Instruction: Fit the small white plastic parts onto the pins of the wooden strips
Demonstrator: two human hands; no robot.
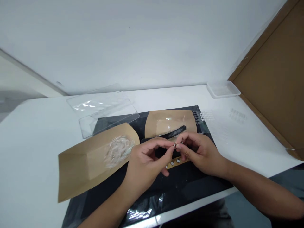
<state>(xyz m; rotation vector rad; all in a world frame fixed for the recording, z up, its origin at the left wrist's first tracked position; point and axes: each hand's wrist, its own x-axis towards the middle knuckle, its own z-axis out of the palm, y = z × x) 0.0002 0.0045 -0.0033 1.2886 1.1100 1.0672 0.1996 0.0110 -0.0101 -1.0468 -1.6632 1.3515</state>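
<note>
My left hand (147,161) and my right hand (205,153) meet over the black mat (192,186), thumbs and forefingers pinched. Between their fingertips sits a tiny dark, shiny piece (175,145), too small to name; each hand has hold of it. Just below the fingers lies a yellow strip (182,160) with white round spots, partly covered by my hands. Behind them a black curved bar (177,132) rests across the front of a brown card tray (153,122). The lower part of that tray is hidden.
At left a longer brown card tray (73,167) holds a heap of clear plastic pieces (118,148). Clear plastic sheets or lids (109,114) lie behind it. Small white dot stickers (206,116) and a clear tub (223,89) are at right, beside an upright cardboard panel (277,85).
</note>
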